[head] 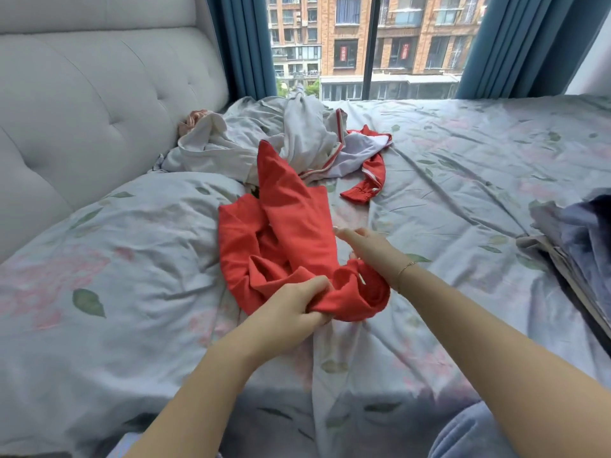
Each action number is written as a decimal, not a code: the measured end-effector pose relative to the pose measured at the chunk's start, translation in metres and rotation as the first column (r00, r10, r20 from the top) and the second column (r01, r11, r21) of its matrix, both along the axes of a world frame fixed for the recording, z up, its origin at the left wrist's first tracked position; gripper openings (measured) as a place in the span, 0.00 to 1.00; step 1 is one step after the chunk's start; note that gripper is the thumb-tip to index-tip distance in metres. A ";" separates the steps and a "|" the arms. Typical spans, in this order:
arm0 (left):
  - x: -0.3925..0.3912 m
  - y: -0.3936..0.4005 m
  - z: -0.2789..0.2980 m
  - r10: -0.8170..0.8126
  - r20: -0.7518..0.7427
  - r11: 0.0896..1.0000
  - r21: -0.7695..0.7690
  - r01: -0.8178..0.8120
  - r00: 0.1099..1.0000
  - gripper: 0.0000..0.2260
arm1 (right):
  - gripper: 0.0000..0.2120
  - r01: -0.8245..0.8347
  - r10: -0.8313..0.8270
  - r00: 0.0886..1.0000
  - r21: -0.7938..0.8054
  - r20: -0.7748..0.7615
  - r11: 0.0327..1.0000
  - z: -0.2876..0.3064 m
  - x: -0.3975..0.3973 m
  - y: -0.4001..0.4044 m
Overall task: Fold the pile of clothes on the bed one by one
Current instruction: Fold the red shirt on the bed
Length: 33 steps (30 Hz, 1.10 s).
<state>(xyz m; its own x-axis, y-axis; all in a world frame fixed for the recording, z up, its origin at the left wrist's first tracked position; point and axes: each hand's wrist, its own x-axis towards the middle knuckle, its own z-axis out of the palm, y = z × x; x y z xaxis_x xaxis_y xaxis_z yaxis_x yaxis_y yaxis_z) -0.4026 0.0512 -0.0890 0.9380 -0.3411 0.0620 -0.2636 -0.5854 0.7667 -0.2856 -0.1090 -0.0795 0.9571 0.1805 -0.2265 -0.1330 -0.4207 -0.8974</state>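
A crumpled red garment (284,236) of soft knit lies on the floral bedsheet (463,180) before you. Your left hand (294,309) grips its bunched near edge; your right hand (367,246), fingers extended and relaxed, rests against its right side. Beyond lies 1 rumpled pile of white and red clothes (297,140).

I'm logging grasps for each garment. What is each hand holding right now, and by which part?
Left hand grips the red garment by its bunched near edge. Right hand holds nothing, fingers extended at the garment's right edge.
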 end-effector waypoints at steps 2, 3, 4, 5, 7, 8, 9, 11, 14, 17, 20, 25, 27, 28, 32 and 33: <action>-0.008 0.005 -0.005 -0.075 -0.239 0.994 0.057 0.091 0.968 0.12 | 0.15 -0.172 0.188 0.981 -0.220 0.055 0.960 -0.007 -0.002 0.002; -0.008 0.011 -0.004 -0.085 -0.328 0.993 0.046 0.106 0.941 0.15 | 0.11 -0.209 0.255 0.961 -0.325 0.107 0.922 -0.009 -0.004 0.002; -0.007 0.019 -0.001 -0.068 -0.367 0.997 -0.006 0.071 0.928 0.16 | 0.08 -0.211 0.292 0.942 -0.386 0.163 0.898 -0.011 -0.005 0.002; -0.004 0.028 0.004 -0.018 -0.363 0.995 -0.094 -0.017 0.931 0.14 | 0.07 -0.199 0.311 0.925 -0.420 0.219 0.885 -0.011 -0.008 0.003; 0.002 0.045 0.013 0.204 -0.257 0.942 -0.213 -0.261 0.945 0.08 | 0.07 -0.188 0.364 0.876 -0.471 0.316 0.862 -0.007 -0.018 0.006; 0.007 0.054 0.013 0.342 -0.174 0.904 -0.206 -0.373 0.924 0.07 | 0.10 -0.205 0.417 0.846 -0.519 0.332 0.830 -0.005 -0.023 0.008; 0.014 0.064 0.009 0.458 -0.084 0.871 -0.158 -0.465 0.885 0.08 | 0.16 -0.237 0.478 0.822 -0.577 0.309 0.781 -0.003 -0.029 0.011; 0.029 0.082 -0.003 0.573 0.034 0.819 0.008 -0.574 0.819 0.15 | 0.32 -0.332 0.549 0.821 -0.653 0.156 0.681 0.001 -0.043 0.016; 0.045 0.098 -0.024 0.547 -0.091 0.831 0.181 -0.526 0.832 0.29 | 0.42 -0.476 0.589 0.806 -0.643 -0.047 0.600 -0.005 -0.053 0.019; 0.053 0.100 -0.042 0.443 -0.165 0.869 0.321 -0.377 0.881 0.38 | 0.43 -0.517 0.619 0.782 -0.630 -0.071 0.580 -0.011 -0.054 0.016; 0.060 0.094 -0.041 0.468 -0.236 0.861 0.339 -0.379 0.852 0.34 | 0.24 -0.533 0.624 0.779 -0.592 -0.064 0.604 -0.013 -0.055 0.014; 0.063 0.080 -0.038 0.479 -0.285 0.874 0.245 -0.420 0.830 0.23 | 0.12 -0.551 0.607 0.794 -0.377 0.040 0.745 -0.010 -0.059 0.003; 0.065 0.076 -0.041 0.484 -0.209 0.843 0.373 -0.388 0.850 0.24 | 0.08 -0.439 0.449 0.893 -0.169 0.024 0.883 -0.004 -0.059 -0.004; 0.066 0.073 -0.039 0.488 -0.189 0.829 0.407 -0.384 0.852 0.24 | 0.06 -0.380 0.380 0.925 -0.065 -0.009 0.923 -0.003 -0.054 -0.008; 0.069 0.062 -0.038 0.494 -0.206 0.805 0.476 -0.355 0.845 0.39 | 0.06 -0.124 0.175 0.968 0.264 -0.180 0.957 -0.006 -0.042 -0.018; 0.070 0.058 -0.037 0.479 -0.222 0.806 0.495 -0.325 0.849 0.42 | 0.10 -0.023 0.110 0.963 0.332 -0.244 0.943 -0.004 -0.041 -0.021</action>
<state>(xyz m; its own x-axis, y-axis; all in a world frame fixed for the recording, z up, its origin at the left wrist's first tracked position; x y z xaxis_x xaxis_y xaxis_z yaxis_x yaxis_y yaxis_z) -0.3326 0.1089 -0.1265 0.9331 0.1533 -0.3253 0.2860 -0.8648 0.4127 -0.3269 -0.1297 -0.0838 0.8576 0.3463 -0.3802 -0.3578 -0.1292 -0.9248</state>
